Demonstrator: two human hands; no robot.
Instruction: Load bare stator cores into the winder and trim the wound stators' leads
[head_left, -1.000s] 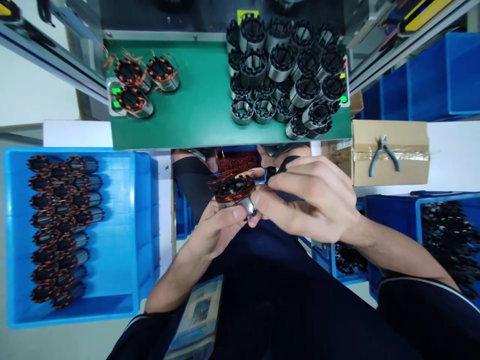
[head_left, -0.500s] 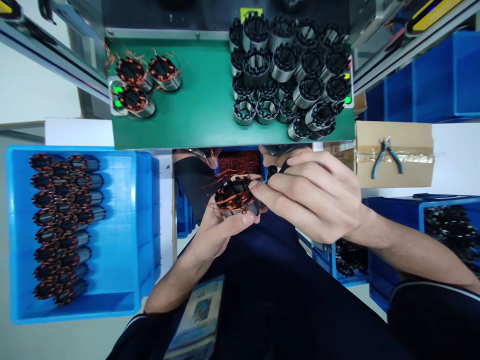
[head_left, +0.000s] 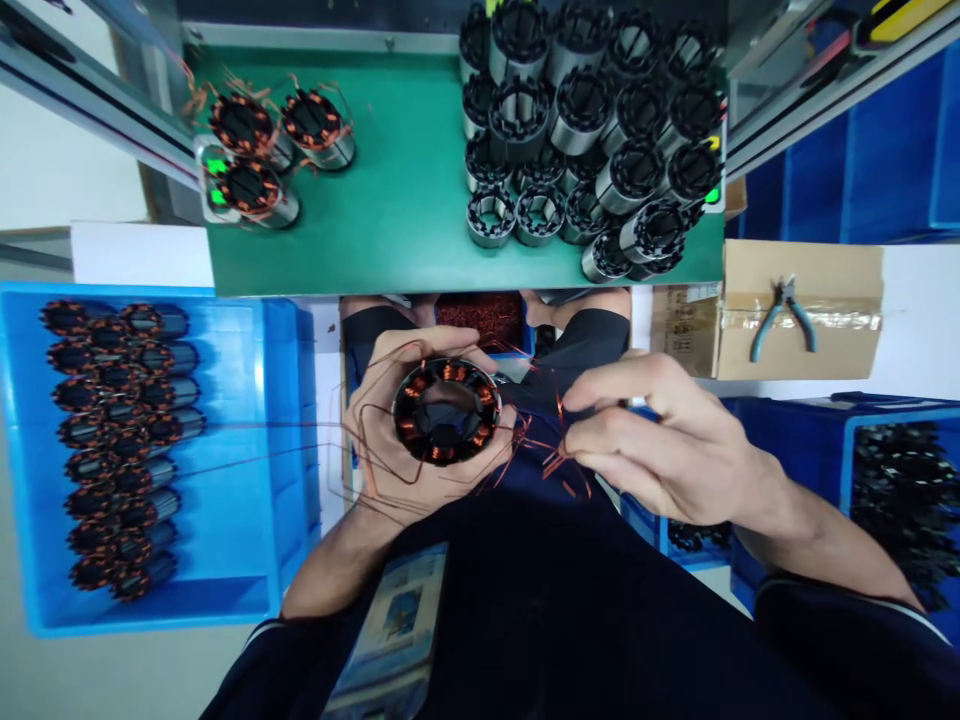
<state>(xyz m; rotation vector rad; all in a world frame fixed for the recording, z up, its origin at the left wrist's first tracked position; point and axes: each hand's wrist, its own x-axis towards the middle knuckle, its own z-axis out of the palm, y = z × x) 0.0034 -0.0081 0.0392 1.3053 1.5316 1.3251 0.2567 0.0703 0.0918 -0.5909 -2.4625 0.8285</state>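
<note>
My left hand (head_left: 390, 470) is wrapped around a motor stator (head_left: 448, 462), whose ring face with copper coils and black insulation is turned up toward me. Long loose copper wires fan out from the stator to the left and right. To its right, my right hand (head_left: 667, 440) has its fingers bent and its thumb and fingertips together at a tangle of copper wire ends (head_left: 553, 458). A small gap lies between the right fingertips and the stator's rim. How firmly the fingers grip the individual strands is partly hidden.
A green work surface (head_left: 390, 240) carries several wound stators (head_left: 319, 130) at left and several bare stator cores (head_left: 540, 210) at right. A blue bin (head_left: 225, 600) holds rows of stators. Pliers (head_left: 784, 315) lie on a cardboard box (head_left: 847, 350). Copper scraps (head_left: 480, 318) fill a bin below.
The stator has been turned in my left hand so its ring face shows, and its wires spread outward. My right hand has moved from the stator's edge to the right and down.
</note>
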